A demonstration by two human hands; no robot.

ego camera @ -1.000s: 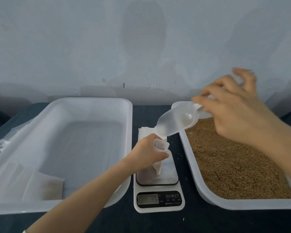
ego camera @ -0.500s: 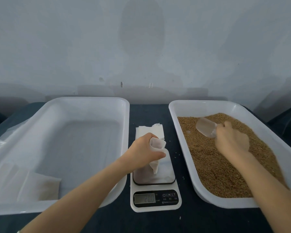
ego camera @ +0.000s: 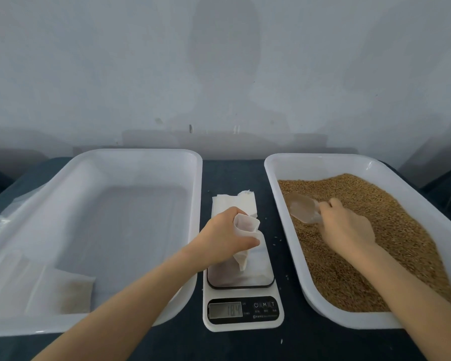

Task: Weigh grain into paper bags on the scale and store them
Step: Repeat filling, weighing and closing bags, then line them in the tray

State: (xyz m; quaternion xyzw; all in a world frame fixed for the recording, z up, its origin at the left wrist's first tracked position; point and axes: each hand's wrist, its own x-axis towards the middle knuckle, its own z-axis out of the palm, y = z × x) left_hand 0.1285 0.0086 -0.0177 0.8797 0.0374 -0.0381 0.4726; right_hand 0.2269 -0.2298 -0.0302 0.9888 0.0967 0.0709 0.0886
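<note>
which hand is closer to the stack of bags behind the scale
Left. The left hand grips the open bag on the scale, just in front of the stack of bags; the right hand is to the stack's right, holding the scoop in the grain tray.

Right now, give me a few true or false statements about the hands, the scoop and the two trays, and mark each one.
1. The left hand grips the paper bag standing on the scale. True.
2. The scoop is raised over the bag, pouring. False: the right hand holds it down in the grain of the right tray.
3. The left tray holds no bags. False: a filled bag lies in its near left corner.
4. Spare bags lie on the table behind the scale. True.
</note>
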